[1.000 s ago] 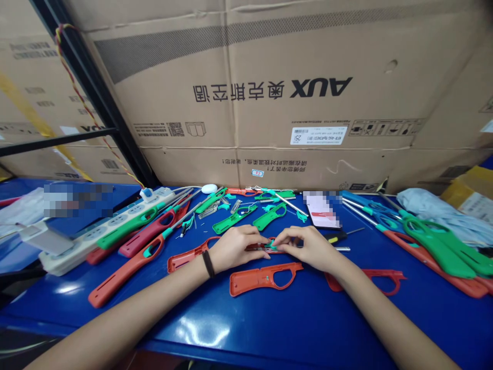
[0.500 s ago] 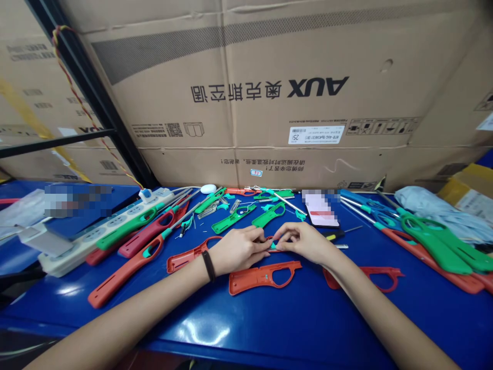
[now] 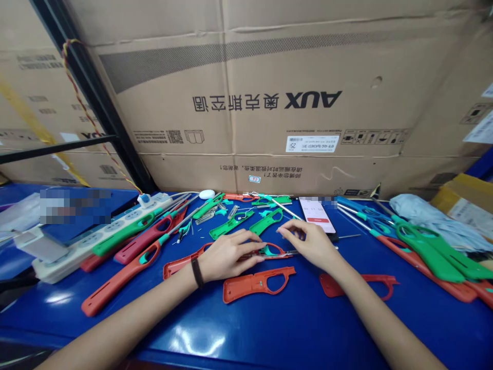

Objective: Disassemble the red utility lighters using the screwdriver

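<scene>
My left hand (image 3: pixel 225 255) lies over an open orange lighter shell (image 3: pixel 177 265) on the blue table (image 3: pixel 269 329). Its fingers and thumb close on the shell's sides by the teal trigger (image 3: pixel 268 250). A thin metal rod (image 3: pixel 291 253) sticks out of the shell to the right. My right hand (image 3: pixel 313 242) hovers just right of it, lifted off the shell, with thumb and forefinger pinched together; what they hold is too small to see. A second orange shell half (image 3: pixel 254 284) lies in front of my hands.
Assembled long lighters lie at the left (image 3: pixel 119 280) and right (image 3: pixel 431 252). Green shell halves (image 3: pixel 228 226) and small parts sit behind my hands, with a phone (image 3: pixel 318 216), a white power strip (image 3: pixel 90 237), a red shell (image 3: pixel 360 283) and a large cardboard box (image 3: pixel 269 103) behind.
My right hand has lifted off the orange shell and drawn slightly back and right. My left hand has stretched its fingers along the shell. The view has tilted down a little.
</scene>
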Demonstrator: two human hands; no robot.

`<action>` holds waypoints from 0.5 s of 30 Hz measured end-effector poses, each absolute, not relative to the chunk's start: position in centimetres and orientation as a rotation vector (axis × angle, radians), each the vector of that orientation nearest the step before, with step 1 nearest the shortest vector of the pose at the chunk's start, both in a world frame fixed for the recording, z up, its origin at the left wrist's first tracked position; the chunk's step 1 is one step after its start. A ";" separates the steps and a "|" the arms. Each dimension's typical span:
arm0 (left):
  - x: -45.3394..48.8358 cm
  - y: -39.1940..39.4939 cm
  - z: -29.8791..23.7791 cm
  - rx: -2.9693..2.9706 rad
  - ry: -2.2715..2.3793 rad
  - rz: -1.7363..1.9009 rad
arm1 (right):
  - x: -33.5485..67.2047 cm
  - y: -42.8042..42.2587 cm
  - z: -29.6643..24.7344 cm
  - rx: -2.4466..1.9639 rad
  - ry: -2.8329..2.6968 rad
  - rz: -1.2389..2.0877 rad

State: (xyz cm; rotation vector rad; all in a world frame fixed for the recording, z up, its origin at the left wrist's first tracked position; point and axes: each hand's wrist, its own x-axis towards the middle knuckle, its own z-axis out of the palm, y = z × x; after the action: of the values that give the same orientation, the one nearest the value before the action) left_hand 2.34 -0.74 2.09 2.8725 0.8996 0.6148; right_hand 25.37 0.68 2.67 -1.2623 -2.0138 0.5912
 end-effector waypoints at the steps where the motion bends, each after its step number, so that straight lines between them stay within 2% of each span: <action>1: 2.4 -0.7 2.2 2.860 0.890 0.640 | 25.5 0.7 2.7 -1.255 -2.019 0.547; 7: 2.7 -0.9 2.2 2.940 0.671 0.505 | 25.8 0.8 2.6 -1.243 -2.079 0.376; 15: 2.9 -1.2 2.6 2.932 0.710 0.413 | 25.8 0.6 3.1 -1.288 -2.048 0.320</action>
State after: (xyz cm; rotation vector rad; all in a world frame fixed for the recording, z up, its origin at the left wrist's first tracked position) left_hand 2.94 -1.15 2.63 2.9319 0.7099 0.4126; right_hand 25.82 0.56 3.15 -1.2876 -2.0484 0.3203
